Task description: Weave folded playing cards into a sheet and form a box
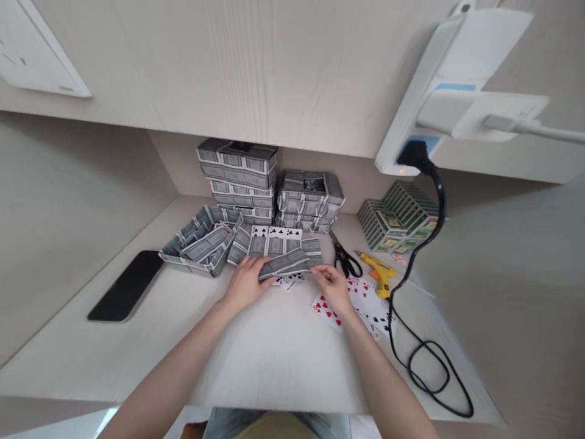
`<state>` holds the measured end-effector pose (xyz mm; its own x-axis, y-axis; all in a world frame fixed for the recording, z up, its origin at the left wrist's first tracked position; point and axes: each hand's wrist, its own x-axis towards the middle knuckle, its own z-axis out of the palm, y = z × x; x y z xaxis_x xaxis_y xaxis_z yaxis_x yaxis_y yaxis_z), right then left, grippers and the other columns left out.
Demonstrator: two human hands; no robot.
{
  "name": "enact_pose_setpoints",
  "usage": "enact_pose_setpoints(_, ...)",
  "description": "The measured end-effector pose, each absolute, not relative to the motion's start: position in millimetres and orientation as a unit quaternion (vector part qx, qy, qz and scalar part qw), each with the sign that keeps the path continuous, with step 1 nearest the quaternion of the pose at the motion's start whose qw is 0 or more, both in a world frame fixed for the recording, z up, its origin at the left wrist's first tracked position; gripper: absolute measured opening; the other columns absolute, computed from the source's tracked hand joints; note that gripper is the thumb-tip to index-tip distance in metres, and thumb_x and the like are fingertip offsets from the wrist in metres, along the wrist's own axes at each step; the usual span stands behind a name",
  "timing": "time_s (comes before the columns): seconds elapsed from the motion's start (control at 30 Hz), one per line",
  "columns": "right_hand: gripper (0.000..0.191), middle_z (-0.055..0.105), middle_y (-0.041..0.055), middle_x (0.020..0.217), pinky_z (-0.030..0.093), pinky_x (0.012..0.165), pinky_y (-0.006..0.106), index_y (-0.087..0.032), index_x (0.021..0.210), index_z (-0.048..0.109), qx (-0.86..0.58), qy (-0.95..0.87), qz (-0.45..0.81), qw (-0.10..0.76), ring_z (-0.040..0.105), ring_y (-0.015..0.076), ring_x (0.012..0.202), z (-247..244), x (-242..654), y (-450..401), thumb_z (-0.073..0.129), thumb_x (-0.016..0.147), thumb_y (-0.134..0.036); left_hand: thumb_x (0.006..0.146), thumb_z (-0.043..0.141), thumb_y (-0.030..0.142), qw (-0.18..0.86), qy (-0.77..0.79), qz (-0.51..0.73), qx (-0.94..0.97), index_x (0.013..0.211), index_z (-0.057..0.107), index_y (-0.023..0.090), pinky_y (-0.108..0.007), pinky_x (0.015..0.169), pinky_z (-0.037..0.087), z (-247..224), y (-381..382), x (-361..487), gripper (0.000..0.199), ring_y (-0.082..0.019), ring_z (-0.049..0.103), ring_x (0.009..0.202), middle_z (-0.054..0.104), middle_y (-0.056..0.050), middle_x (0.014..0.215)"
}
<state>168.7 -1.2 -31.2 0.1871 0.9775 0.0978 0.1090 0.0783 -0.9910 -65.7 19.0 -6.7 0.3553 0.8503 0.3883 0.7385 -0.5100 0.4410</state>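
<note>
In the head view, my left hand (247, 281) grips the left end of a strip of joined playing cards (286, 263), grey backs showing. The strip tilts up slightly to the right. My right hand (332, 288) is closed in a pinch by the strip's right end; whatever is between its fingertips is too small to make out. Beneath and behind the strip lies a flat panel of joined cards (275, 245), with black-suit edges along its far side. Loose cards (327, 312), red and black, lie under and beside my right wrist.
Left of my hands sits an open card-built tray (201, 266) holding card strips, and a phone (125, 286). Card-built boxes (242, 177) are stacked behind. Scissors (347, 261), a yellow glue gun (381, 274), a green card structure (388, 222) and a looped black cable (414, 360) are right.
</note>
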Motion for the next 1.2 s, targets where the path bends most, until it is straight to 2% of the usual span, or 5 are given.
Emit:
enact_pose_setpoints(0.23, 0.030, 0.029, -0.0098, 0.040, 0.016, 0.037, 0.021, -0.020, 0.080, 0.057, -0.543, -0.466, 0.449, 0.535, 0.021, 0.0070, 0.035, -33.7, 170.4, -1.6, 0.058, 0.070, -0.049, 0.078, 0.054, 0.037, 0.122, 0.450, 0.319, 0.825, 0.117, 0.046, 0.020, -0.040, 0.095, 0.037, 0.7, 13.5, -60.8, 0.043, -0.023, 0.043, 0.112, 0.052, -0.007, 0.116)
enact_pose_setpoints(0.77, 0.027, 0.056, 0.0017, 0.073, 0.043, 0.057, 0.026, -0.018, 0.090, 0.059, -0.583, -0.547, 0.265, 0.539, 0.050, 0.0121, 0.058, -25.5, 170.7, -2.3, 0.054, 0.075, -0.040, 0.075, 0.057, 0.028, 0.100, 0.454, 0.286, 0.838, 0.119, 0.045, 0.024, -0.042, 0.094, 0.037, 2.9, 10.8, -62.4, 0.046, -0.024, 0.042, 0.109, 0.048, -0.007, 0.114)
enact_pose_setpoints(0.93, 0.047, 0.058, 0.0057, 0.098, 0.045, 0.053, 0.026, -0.020, 0.109, 0.055, -0.588, -0.555, 0.284, 0.516, 0.049, 0.0080, 0.050, -27.2, 169.3, -2.8, 0.063, 0.068, -0.041, 0.075, 0.058, 0.030, 0.109, 0.408, 0.292, 0.858, 0.117, 0.048, 0.024, -0.040, 0.094, 0.038, 9.6, 5.9, -59.4, 0.044, -0.022, 0.043, 0.107, 0.050, -0.006, 0.115)
enact_pose_setpoints(1.03, 0.062, 0.059, 0.0044, 0.096, 0.041, 0.046, 0.024, -0.021, 0.119, 0.048, -0.583, -0.545, 0.335, 0.500, 0.043, 0.0061, 0.046, -29.4, 169.5, -2.4, 0.066, 0.064, -0.042, 0.075, 0.058, 0.030, 0.105, 0.383, 0.292, 0.870, 0.115, 0.050, 0.024, -0.038, 0.092, 0.040, 11.9, 3.1, -58.2, 0.041, -0.021, 0.045, 0.105, 0.051, -0.006, 0.115)
enact_pose_setpoints(1.2, 0.050, 0.060, 0.0023, 0.085, 0.039, 0.049, 0.023, -0.018, 0.100, 0.057, -0.576, -0.497, 0.388, 0.520, 0.045, 0.0081, 0.051, -28.2, 174.1, 0.0, 0.071, 0.058, -0.041, 0.076, 0.057, 0.029, 0.089, 0.369, 0.315, 0.870, 0.117, 0.048, 0.025, -0.041, 0.093, 0.039, 12.5, 1.3, -58.3, 0.043, -0.022, 0.044, 0.107, 0.050, -0.007, 0.118)
